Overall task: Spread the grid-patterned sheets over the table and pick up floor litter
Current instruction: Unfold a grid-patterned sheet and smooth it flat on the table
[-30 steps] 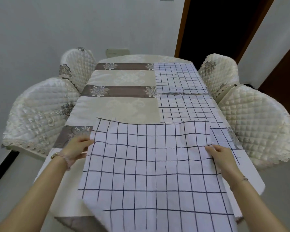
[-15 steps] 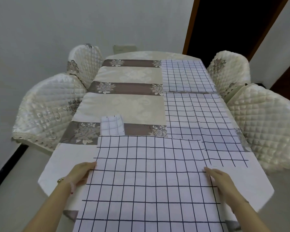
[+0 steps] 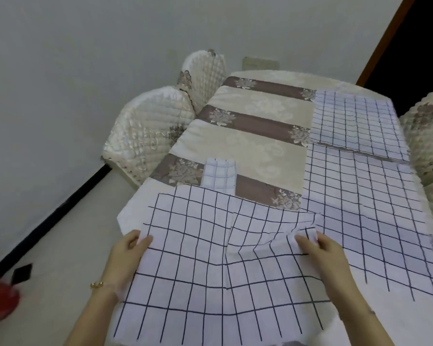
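Note:
A white sheet with a dark grid (image 3: 210,265) lies rumpled on the near end of the table (image 3: 260,148). My left hand (image 3: 128,253) grips its left edge and my right hand (image 3: 320,248) pinches its bunched right edge. Two more grid sheets lie flat along the table's right side, one in the middle (image 3: 360,196) and one at the far end (image 3: 355,123). A small folded grid sheet (image 3: 219,176) rests on the brown floral band just beyond the held sheet. On the floor at the far left lie a black scrap (image 3: 23,272) and a blurred red thing (image 3: 0,300).
Quilted cream chairs stand against the table's left side (image 3: 145,131), (image 3: 203,76) and at its right edge (image 3: 425,131). A grey wall with a black skirting board (image 3: 48,223) runs along the left. A dark doorway (image 3: 420,46) opens at the back right.
The view has swung left and down, bringing the floor litter into sight. The held sheet, flat half a second ago, is now wrinkled and bunched at my right hand.

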`<control>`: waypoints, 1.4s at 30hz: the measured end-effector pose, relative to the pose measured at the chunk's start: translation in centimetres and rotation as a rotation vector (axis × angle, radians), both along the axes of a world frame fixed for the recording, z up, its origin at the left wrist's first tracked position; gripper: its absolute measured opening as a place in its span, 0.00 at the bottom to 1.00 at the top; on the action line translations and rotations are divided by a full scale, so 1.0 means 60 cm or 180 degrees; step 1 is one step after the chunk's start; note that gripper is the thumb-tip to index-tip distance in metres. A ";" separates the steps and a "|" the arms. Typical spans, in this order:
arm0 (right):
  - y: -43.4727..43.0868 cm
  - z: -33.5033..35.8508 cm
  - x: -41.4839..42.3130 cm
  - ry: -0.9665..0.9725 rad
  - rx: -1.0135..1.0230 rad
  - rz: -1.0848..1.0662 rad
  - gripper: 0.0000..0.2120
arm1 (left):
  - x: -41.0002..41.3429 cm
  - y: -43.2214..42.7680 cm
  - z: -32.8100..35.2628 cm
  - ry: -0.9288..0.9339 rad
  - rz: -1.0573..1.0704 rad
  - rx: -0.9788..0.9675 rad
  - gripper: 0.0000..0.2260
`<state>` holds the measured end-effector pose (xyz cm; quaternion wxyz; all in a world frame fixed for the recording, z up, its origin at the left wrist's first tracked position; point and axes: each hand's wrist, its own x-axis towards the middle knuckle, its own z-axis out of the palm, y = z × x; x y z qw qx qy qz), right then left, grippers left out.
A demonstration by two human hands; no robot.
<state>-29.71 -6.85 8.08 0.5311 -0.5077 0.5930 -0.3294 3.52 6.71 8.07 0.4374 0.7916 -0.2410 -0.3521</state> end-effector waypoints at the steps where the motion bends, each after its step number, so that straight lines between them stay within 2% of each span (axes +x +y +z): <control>1: 0.002 0.013 0.026 -0.0025 -0.0134 0.0097 0.21 | 0.012 0.021 0.010 0.0041 0.0167 -0.0102 0.12; 4: 0.012 0.029 0.107 0.0018 -0.0312 0.0449 0.21 | 0.052 0.085 0.047 0.0114 0.0602 -0.0398 0.05; 7: 0.041 0.028 0.200 -0.0058 -0.0318 0.0910 0.10 | 0.125 0.160 0.050 0.0156 0.0956 -0.0596 0.05; 10: 0.089 0.009 0.309 -0.0121 -0.0146 0.1251 0.16 | 0.199 0.239 0.046 0.0098 0.1248 -0.0538 0.13; 14: 0.162 -0.025 0.467 -0.0002 -0.0064 0.1600 0.17 | 0.304 0.340 0.016 0.0039 0.1582 -0.0597 0.16; 18: 0.204 -0.074 0.586 0.0147 0.0196 0.1731 0.15 | 0.380 0.418 -0.010 0.0111 0.1991 -0.0592 0.15; 20: 0.210 -0.086 0.629 0.0185 0.0378 0.1758 0.15 | 0.420 0.451 -0.028 0.0080 0.2139 -0.0357 0.05; 24: 0.194 -0.076 0.722 0.0179 0.0331 0.1655 0.08 | 0.508 0.483 -0.074 0.0130 0.2507 -0.0073 0.13; 28: 0.143 -0.067 0.836 0.0042 0.0232 0.1602 0.07 | 0.611 0.449 -0.076 0.0010 0.2492 -0.0112 0.07; 32: 0.067 -0.075 0.968 -0.0054 0.0268 0.1684 0.11 | 0.748 0.357 -0.071 -0.0140 0.2361 -0.0074 0.08; 34: 0.026 -0.080 1.033 -0.0028 0.0229 0.1764 0.12 | 0.818 0.298 -0.071 -0.0032 0.2303 -0.0155 0.08; 37: -0.040 -0.075 1.128 -0.0007 0.0197 0.1725 0.06 | 0.912 0.191 -0.049 0.0059 0.2008 -0.0202 0.09; 42: -0.159 -0.043 1.249 0.0100 0.0176 0.1521 0.08 | 1.043 0.012 0.009 0.0077 0.1600 -0.0405 0.06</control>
